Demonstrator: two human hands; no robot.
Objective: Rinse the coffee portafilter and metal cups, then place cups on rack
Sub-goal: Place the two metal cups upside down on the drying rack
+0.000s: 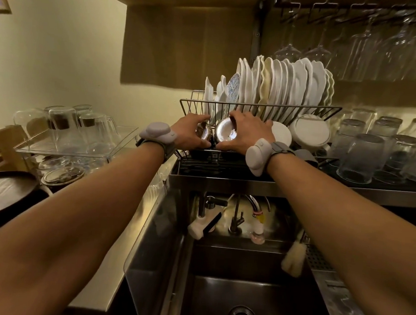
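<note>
Both arms reach over the sink to the wire dish rack behind it. My left hand grips a small metal cup, its shiny base turned toward me, at the rack's front left. Just to its right, my right hand holds a larger metal cup, also base toward me. The two cups sit side by side, nearly touching, low in the rack in front of the plates. No portafilter is in view.
White plates stand upright in the rack, white bowls lean at its right. Upturned glasses fill the right shelf; a clear tray of glasses stands left. Taps and the steel sink lie below. Wine glasses hang overhead.
</note>
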